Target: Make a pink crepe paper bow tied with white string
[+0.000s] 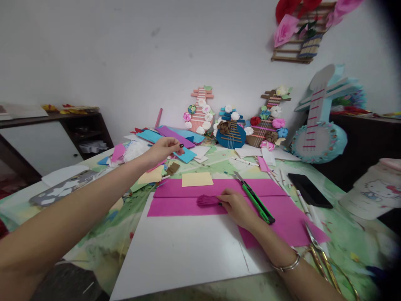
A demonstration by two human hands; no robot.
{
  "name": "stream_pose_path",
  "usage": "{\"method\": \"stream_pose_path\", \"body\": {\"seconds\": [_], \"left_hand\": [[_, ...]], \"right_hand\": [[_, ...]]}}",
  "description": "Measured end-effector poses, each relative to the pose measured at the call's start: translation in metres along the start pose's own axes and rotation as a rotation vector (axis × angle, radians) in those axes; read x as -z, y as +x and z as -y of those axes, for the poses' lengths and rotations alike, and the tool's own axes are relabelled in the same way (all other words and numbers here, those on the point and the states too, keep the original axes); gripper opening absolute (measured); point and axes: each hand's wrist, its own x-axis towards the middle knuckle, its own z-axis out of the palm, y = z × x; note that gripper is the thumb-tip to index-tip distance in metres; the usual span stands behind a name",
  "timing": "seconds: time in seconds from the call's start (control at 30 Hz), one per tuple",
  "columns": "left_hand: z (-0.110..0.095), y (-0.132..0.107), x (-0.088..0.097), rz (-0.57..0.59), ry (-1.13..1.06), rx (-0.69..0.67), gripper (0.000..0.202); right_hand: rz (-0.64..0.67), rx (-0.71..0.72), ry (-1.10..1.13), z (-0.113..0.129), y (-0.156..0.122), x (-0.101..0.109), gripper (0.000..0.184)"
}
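My right hand (233,205) pinches one end of a small bundle of pleated magenta paper (207,200), whose fringed end points left. Beneath it lie magenta paper sheets (188,207) on a white board (175,251). A green utility knife (257,202) rests slantwise on the sheets, just right of that hand, its blade pointing away. My left hand (167,149) is raised toward the back of the table with thumb and fingers pressed together; whatever is between them is too small to tell. Behind it are blue (188,156) and purple paper strips (167,133). A cream paper piece (196,179) lies between the hands.
Gold-handled scissors (316,246) lie at the right, near a black phone (310,190) and a white cup (372,188). Paper-flowered instrument models (232,133) lean along the wall. A patterned phone case (62,188) and paper scraps (150,174) lie at the left.
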Motion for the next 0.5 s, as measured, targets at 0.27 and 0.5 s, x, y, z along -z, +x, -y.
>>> {"method": "stream_pose_path", "body": {"seconds": [0.27, 0.5], "left_hand": [[-0.073, -0.005, -0.059, 0.187, -0.298, -0.145, 0.03], [-0.075, -0.022, -0.115, 0.342, -0.62, -0.182, 0.03]], "right_hand": [[-0.271, -0.214, 0.294, -0.014, 0.004, 0.005, 0.015], [-0.36, -0.339, 1.005, -0.014, 0.008, 0.01, 0.026]]}}
